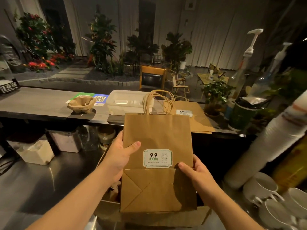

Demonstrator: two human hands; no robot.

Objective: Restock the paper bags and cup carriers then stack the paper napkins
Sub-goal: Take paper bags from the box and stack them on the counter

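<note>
Both hands clamp a flat folded paper bag point(157, 156) mid-air: left hand point(119, 156) on its left edge, right hand point(196, 173) on its right. Long axis runs away from the person, handles far, folded base near. Beyond, on the surface point(41, 102): second bag point(196, 113) flat, cup carrier point(82, 103).

There is one view only, from a wide-angle camera worn on the person's head. It looks forward and downward across the tabletop point(41, 100) toward a dim room with potted plants point(103, 42) at the back. The nearest things are both forearms, which enter from the bottom edge, and the paper bag point(157, 141) held up close in the middle. Straight lines bow toward the edges, and the stacked cups point(272, 146) at the right look stretched.
</note>
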